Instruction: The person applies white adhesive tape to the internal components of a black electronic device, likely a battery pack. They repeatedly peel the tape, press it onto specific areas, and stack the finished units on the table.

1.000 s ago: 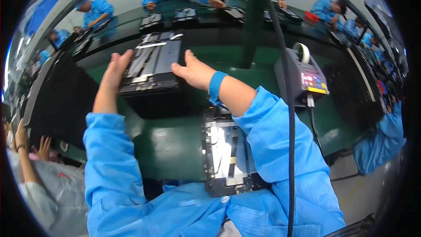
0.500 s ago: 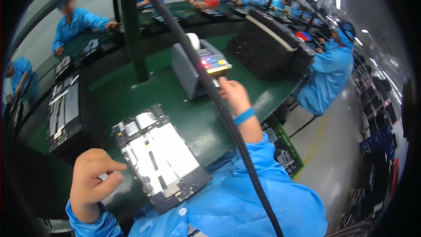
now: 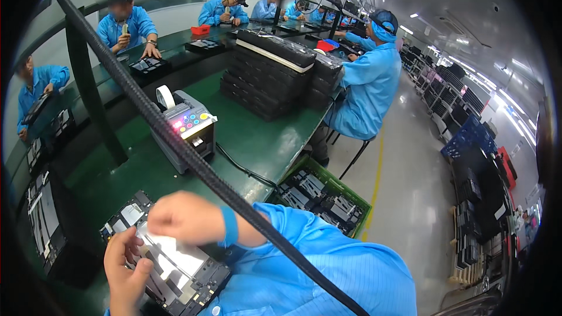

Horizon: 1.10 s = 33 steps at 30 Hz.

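Note:
An opened flat electronic device (image 3: pixel 175 260), like a tablet with bright silver battery packs and dark circuit boards, lies on the green bench close to my body. My right hand (image 3: pixel 184 216), with a blue wristband, is over its upper part. Its fingers are drawn together, slightly blurred, and whatever is in their tips is hidden. At the device's left edge is my left hand (image 3: pixel 126 269), thumb and bent fingers apart, with nothing visible between them. Beyond the hands stands a grey tape dispenser (image 3: pixel 184 129) with a white roll and lit coloured buttons.
A stack of similar devices (image 3: pixel 44 222) stands left. Black trays (image 3: pixel 263 76) are piled at the back. A green crate (image 3: pixel 367 213) of device parts is beside the bench, near a seated co-worker (image 3: pixel 369 82). A dark braided cable (image 3: pixel 193 146) crosses the view. Other people work opposite.
My right hand has left the tape dispenser and come over the device, beside my left hand. My left hand has moved onto the device's edge. The view has swung right.

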### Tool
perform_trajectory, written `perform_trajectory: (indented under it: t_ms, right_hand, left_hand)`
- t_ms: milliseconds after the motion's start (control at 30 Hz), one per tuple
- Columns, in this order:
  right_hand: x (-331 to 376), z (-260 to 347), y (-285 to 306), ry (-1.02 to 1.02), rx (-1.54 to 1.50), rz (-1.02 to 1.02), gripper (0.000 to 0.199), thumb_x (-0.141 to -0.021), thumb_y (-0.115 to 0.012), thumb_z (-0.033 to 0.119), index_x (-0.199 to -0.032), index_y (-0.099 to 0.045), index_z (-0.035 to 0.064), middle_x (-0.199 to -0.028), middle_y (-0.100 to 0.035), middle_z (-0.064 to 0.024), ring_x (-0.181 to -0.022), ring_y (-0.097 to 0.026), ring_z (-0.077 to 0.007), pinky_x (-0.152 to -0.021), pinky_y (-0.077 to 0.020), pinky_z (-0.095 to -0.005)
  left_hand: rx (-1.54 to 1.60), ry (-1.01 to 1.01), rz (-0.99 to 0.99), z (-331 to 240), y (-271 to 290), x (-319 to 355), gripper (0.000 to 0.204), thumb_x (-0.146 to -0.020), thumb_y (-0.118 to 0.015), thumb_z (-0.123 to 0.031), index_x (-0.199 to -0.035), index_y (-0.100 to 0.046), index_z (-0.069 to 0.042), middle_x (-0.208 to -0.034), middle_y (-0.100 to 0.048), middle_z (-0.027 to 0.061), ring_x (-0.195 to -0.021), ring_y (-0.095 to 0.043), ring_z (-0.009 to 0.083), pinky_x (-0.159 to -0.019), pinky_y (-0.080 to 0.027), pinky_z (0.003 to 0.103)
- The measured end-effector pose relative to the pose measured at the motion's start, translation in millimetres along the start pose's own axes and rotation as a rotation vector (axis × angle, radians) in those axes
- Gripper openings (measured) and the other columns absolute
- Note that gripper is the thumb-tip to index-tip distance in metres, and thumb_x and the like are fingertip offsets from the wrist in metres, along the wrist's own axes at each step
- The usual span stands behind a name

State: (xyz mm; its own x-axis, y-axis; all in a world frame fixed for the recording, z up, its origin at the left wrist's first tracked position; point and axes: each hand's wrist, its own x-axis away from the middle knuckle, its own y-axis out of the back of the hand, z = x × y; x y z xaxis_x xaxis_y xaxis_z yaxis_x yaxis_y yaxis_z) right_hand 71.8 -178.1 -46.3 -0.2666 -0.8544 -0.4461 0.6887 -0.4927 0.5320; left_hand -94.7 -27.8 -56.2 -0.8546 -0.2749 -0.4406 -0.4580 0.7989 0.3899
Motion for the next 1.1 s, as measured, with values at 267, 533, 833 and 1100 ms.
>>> perform_trajectory:
  t_ms: [267,533,833,1100]
  right_hand:
    - [-5.7,21.1,-21.3,0.081,0.197,-0.014,0.018,-0.081,-0.063,0.023,-0.078,-0.065,0.0056,-0.076,-0.063,-0.0107,-0.074,-0.061,-0.0297,-0.065,-0.0474,-0.0402]
    - [-24.9,10.8,-32.5,0.181,-0.007,0.042,0.012,-0.075,-0.068,0.015,-0.078,-0.062,0.0048,-0.081,-0.062,-0.0113,-0.078,-0.06,-0.0316,-0.067,-0.0484,-0.0396]
    - [-57.3,-15.4,-39.3,-0.387,-0.294,0.198,0.019,-0.087,-0.063,0.012,-0.099,-0.056,-0.0002,-0.079,-0.061,-0.0049,-0.067,-0.058,-0.0104,-0.057,-0.0472,-0.0252]
    - [-105.3,-2.9,-70.4,0.084,0.204,0.359,0.035,-0.077,-0.067,0.004,-0.109,-0.054,0.0068,-0.09,-0.06,-0.0081,-0.078,-0.059,-0.0218,-0.069,-0.049,-0.0327]
  left_hand:
    - [-0.006,-0.018,-0.172,12.4,0.8,10.7,0.034,-0.08,-0.073,-0.031,-0.069,-0.062,-0.001,-0.06,-0.057,0.0045,-0.055,-0.051,0.0134,-0.052,-0.036,0.026]
    - [-0.099,-0.18,-0.185,25.0,17.2,14.9,0.017,-0.078,-0.07,-0.016,-0.081,-0.068,0.0,-0.065,-0.062,0.0099,-0.058,-0.054,0.0205,-0.056,-0.04,0.03]
    - [-0.49,0.073,-0.36,33.5,40.6,15.0,0.021,-0.07,-0.069,-0.003,-0.09,-0.064,0.001,-0.079,-0.058,0.0112,-0.066,-0.057,0.023,-0.058,-0.047,0.032]
    - [-0.526,0.193,-0.3,43.3,45.6,20.2,0.016,-0.068,-0.075,-0.01,-0.079,-0.066,-0.001,-0.085,-0.062,0.0104,-0.076,-0.062,0.0265,-0.067,-0.05,0.035]
